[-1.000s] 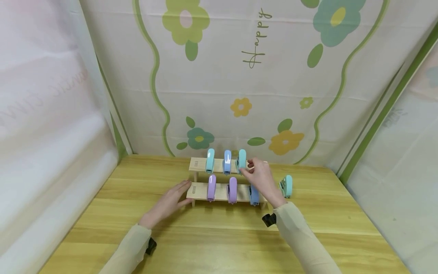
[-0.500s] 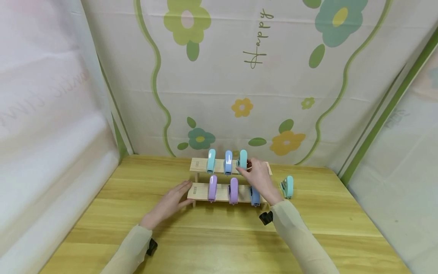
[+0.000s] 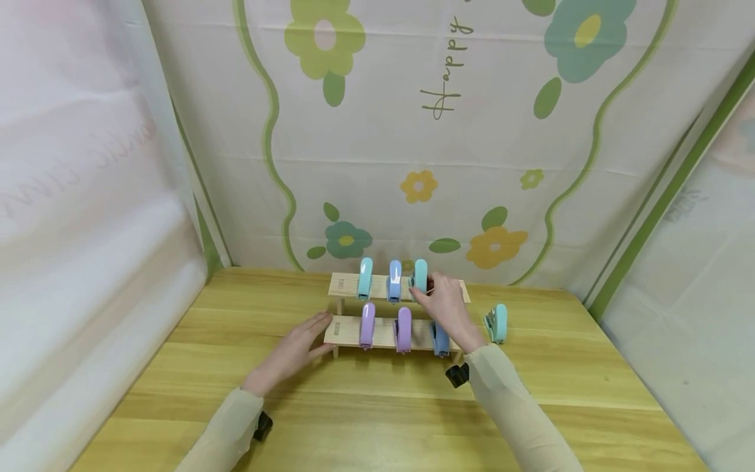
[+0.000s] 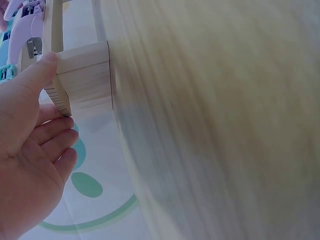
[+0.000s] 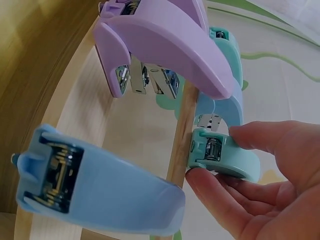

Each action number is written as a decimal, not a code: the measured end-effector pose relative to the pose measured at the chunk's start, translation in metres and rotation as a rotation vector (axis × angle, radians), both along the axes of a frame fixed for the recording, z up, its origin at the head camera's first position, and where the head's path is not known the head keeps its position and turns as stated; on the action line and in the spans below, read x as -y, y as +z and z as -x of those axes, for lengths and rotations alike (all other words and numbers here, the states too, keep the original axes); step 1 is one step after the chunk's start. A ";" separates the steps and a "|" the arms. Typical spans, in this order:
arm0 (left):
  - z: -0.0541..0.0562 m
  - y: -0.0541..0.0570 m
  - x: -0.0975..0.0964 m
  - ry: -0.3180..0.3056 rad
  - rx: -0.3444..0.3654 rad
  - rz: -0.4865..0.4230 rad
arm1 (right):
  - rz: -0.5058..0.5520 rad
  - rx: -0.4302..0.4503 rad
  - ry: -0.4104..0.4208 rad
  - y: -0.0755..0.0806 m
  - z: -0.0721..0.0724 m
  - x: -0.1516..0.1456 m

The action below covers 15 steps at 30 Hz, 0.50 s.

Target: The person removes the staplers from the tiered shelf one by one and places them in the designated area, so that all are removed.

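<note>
My right hand (image 3: 447, 307) pinches a teal stapler (image 3: 421, 271) at the right of the upper tier (image 3: 343, 284) of a wooden stand. In the right wrist view, thumb and fingers are on opposite sides of this teal stapler (image 5: 237, 160), which sits against the board. My left hand (image 3: 295, 347) grips the left end of the lower tier (image 3: 348, 331), its thumb at the front edge and its fingers at the back. The upper tier also bears another teal stapler (image 3: 365, 278) and a blue one (image 3: 394, 280). Below are two purple staplers (image 3: 367, 326) (image 3: 404, 330) and a blue one (image 3: 440, 339), partly behind my right wrist.
One more teal stapler (image 3: 498, 323) stands on the wooden table (image 3: 377, 419) to the right of the stand. A flower-printed cloth (image 3: 366, 137) hangs right behind the stand, and white cloth sides rise at left and right.
My right hand has shifted slightly left, its thumb further across the front of the teal stapler. The left hand keeps its hold and the staplers keep their places. The head view has drifted a little.
</note>
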<state>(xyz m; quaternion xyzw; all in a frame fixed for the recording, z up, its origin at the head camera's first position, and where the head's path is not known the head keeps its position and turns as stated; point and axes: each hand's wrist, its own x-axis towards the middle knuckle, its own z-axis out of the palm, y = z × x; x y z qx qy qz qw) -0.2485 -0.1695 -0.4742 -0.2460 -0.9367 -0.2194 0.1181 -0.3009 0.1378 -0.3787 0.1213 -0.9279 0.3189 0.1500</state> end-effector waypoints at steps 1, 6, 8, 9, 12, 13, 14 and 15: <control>0.000 0.000 0.000 0.001 0.000 0.002 | 0.005 0.000 -0.001 0.000 0.000 0.000; 0.000 -0.001 0.000 0.006 0.007 0.006 | 0.021 0.013 -0.007 0.000 0.001 0.000; 0.000 -0.001 0.000 0.008 0.015 0.001 | 0.024 0.020 -0.013 0.000 0.001 0.000; 0.000 -0.001 0.000 0.008 0.018 -0.001 | 0.024 0.022 -0.020 -0.001 0.001 0.000; 0.000 -0.001 0.000 0.009 0.023 -0.001 | 0.021 0.022 -0.034 -0.001 0.001 0.000; 0.000 -0.001 0.000 0.008 0.020 0.000 | 0.019 0.021 -0.039 -0.002 0.001 0.000; 0.001 -0.001 0.000 0.008 0.019 0.002 | 0.016 0.020 -0.045 -0.002 0.001 0.000; 0.001 -0.002 0.000 0.007 0.017 0.005 | 0.014 0.017 -0.049 -0.002 0.001 0.000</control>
